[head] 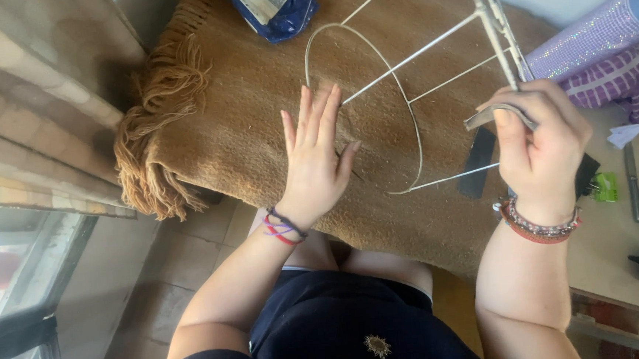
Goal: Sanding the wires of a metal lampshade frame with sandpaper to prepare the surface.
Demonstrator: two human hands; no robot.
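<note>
While the left hand (317, 157) lies open and flat on the brown fringed blanket (241, 110), the right hand (539, 140) pinches a grey strip (494, 113) against the white wire frame (401, 71). A blue packet (273, 6) and a sparkly purple roll (595, 37) lie beyond.

I counted two hands of mine: the left hand (316, 151) at six o'clock, the right hand (541, 147) at three. There was one white wire frame (402, 86) at twelve o'clock, one brown fringed blanket (242, 118) under it, one blue packet (272, 9) at eleven, one glittery purple roll (592, 37) at two, and one grey strip (496, 111) by my right fingers.
</note>
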